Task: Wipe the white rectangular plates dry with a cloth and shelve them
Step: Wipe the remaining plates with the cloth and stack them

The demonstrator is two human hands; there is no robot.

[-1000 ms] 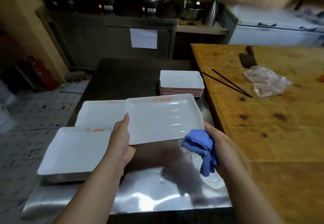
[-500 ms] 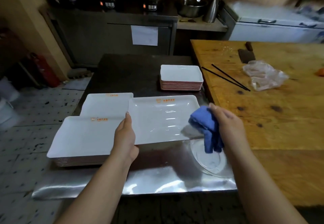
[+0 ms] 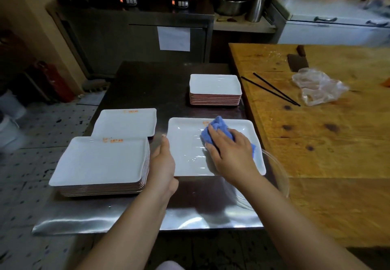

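Blue cloth (image 3: 219, 131) is bunched under my right hand (image 3: 231, 153), whose fingers lie spread and pressed down over it onto the white plate (image 3: 185, 153) I'm drying. That plate sits near the front right corner of the steel table (image 3: 130, 217), its right edge close to the wooden bench (image 3: 329, 143) and its near right corner over a clear glass dish (image 3: 278, 176). My left hand (image 3: 162, 164) grips the plate's left edge near the front corner, thumb on top along the rim; I cannot tell how the other fingers lie beneath.

What matters for the next stroke: the plate's long axis runs left to right across me, and the cloth sits at the far middle, toward the rim with the orange logo. The unwiped-looking stretch, streaked with shine, lies leftward and toward me from my right fingers, so I judge the sweep should pull back and left toward the holding hand.

Other plates wait on the same surface: a tall stack (image 3: 101, 164) at the front left, just beside my left hand, a single-looking plate (image 3: 126, 121) behind it, and a smaller stack (image 3: 215, 89) toward the far right edge. No shelf is in view.
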